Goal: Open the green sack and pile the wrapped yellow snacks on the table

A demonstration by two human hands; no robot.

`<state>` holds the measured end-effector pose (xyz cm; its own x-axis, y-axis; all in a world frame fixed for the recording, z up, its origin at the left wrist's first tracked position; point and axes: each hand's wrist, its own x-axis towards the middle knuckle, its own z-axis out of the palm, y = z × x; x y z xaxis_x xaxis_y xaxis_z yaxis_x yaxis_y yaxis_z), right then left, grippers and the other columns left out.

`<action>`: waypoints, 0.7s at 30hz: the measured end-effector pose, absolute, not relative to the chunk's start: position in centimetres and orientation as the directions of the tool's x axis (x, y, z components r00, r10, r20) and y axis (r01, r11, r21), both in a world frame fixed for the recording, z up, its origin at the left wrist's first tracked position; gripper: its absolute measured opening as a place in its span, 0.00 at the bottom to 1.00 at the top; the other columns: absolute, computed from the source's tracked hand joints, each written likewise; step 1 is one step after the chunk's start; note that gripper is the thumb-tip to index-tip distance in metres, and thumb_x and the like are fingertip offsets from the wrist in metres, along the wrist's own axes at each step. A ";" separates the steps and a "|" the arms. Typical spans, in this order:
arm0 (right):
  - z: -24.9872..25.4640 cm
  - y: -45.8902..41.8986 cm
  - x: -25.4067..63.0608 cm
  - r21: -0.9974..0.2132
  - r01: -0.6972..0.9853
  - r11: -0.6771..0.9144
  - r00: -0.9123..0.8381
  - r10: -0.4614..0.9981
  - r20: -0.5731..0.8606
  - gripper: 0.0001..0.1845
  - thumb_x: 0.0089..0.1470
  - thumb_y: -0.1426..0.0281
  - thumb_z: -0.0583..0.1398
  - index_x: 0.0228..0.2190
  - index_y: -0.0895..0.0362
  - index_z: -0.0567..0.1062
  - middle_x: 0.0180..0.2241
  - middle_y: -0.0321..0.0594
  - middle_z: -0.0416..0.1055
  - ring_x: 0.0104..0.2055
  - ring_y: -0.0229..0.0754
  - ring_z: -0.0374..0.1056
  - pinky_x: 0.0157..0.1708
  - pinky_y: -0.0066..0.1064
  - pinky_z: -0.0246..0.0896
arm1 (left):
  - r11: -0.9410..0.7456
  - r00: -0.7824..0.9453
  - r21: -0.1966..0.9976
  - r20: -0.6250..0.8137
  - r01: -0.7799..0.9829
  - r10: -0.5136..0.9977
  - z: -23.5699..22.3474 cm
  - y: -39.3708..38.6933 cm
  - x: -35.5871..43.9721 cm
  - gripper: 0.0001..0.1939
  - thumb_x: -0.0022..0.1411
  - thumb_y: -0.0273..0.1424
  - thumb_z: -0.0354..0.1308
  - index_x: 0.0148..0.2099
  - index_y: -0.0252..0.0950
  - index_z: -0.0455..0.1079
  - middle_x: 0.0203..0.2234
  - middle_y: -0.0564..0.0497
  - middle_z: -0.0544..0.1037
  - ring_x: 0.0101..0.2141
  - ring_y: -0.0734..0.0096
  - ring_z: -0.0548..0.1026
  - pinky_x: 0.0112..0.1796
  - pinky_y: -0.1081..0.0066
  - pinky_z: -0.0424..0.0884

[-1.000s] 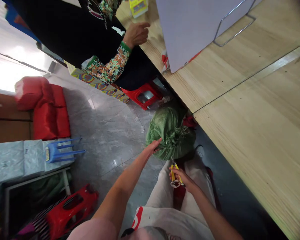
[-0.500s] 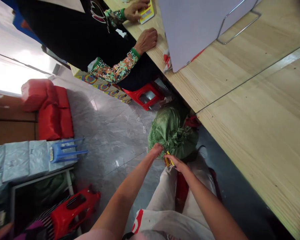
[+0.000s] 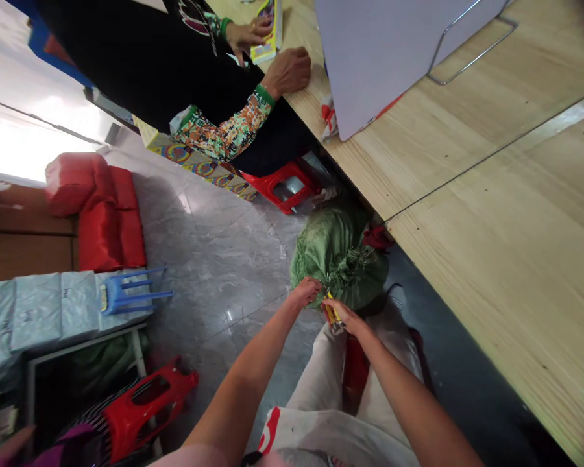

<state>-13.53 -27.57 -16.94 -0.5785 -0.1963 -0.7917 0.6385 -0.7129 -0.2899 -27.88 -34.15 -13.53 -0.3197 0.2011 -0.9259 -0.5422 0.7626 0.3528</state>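
A bulging green woven sack [image 3: 316,243] stands on the floor in front of my knees, its frayed mouth [image 3: 350,266] gathered together. Closed fingers of my left hand [image 3: 307,290] are at the near side of the sack, by the gathered neck; what they pinch is too small to make out. My right hand [image 3: 343,314] grips yellow-handled pliers [image 3: 331,312], whose tip points at the neck close to my left fingers. The handles lie close together.
A wooden table [image 3: 467,214] runs along the right, with a white board [image 3: 374,65] on it. At its far side a co-worker's hand [image 3: 288,70] rests near a yellow package [image 3: 267,39]. Red stools [image 3: 148,405], a blue stool [image 3: 131,292] and wrapped bundles [image 3: 36,311] stand left.
The pliers' handles have come closer together in my right hand. My left hand has barely moved. The co-worker's farther hand and the yellow package have shifted left.
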 end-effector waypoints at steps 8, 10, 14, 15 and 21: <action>-16.1 -26.2 -14.2 -0.272 0.617 -0.738 -0.594 -0.211 -0.776 0.13 0.49 0.58 0.55 0.24 0.55 0.65 0.15 0.30 0.61 0.15 0.33 0.57 0.15 0.24 0.52 | 0.670 -0.313 0.440 -0.897 -0.597 0.310 -13.0 -33.7 -27.1 0.20 0.49 0.36 0.64 0.23 0.37 0.53 0.13 0.64 0.51 0.14 0.86 0.46 0.19 0.74 0.38; -16.1 -25.8 -14.4 -0.258 0.625 -0.736 -0.587 -0.226 -0.777 0.13 0.49 0.59 0.56 0.24 0.55 0.65 0.17 0.31 0.63 0.16 0.34 0.59 0.16 0.24 0.55 | 0.655 -0.297 0.445 -0.896 -0.611 0.331 -12.8 -33.7 -26.7 0.21 0.48 0.37 0.65 0.24 0.37 0.53 0.13 0.64 0.51 0.14 0.85 0.47 0.20 0.74 0.38; -16.3 -25.4 -14.4 -0.246 0.644 -0.725 -0.564 -0.232 -0.792 0.12 0.49 0.60 0.55 0.23 0.55 0.64 0.13 0.27 0.56 0.12 0.31 0.50 0.12 0.22 0.44 | 0.625 -0.290 0.459 -0.887 -0.631 0.359 -12.6 -34.1 -26.5 0.22 0.47 0.39 0.66 0.24 0.38 0.52 0.13 0.64 0.51 0.14 0.86 0.46 0.20 0.74 0.37; -16.2 -25.4 -14.3 -0.246 0.645 -0.723 -0.560 -0.229 -0.796 0.12 0.50 0.60 0.55 0.23 0.55 0.64 0.13 0.26 0.55 0.11 0.31 0.49 0.11 0.22 0.43 | 0.620 -0.295 0.464 -0.884 -0.633 0.362 -12.5 -34.3 -26.6 0.23 0.47 0.40 0.66 0.24 0.38 0.52 0.14 0.64 0.50 0.14 0.86 0.46 0.20 0.73 0.37; -15.7 -25.7 -14.2 -0.223 0.659 -0.718 -0.543 -0.250 -0.801 0.11 0.49 0.61 0.56 0.24 0.55 0.64 0.16 0.29 0.61 0.14 0.31 0.56 0.13 0.22 0.50 | 0.609 -0.293 0.481 -0.874 -0.631 0.387 -12.4 -35.2 -26.9 0.22 0.45 0.39 0.66 0.22 0.38 0.53 0.13 0.64 0.50 0.15 0.85 0.46 0.21 0.72 0.36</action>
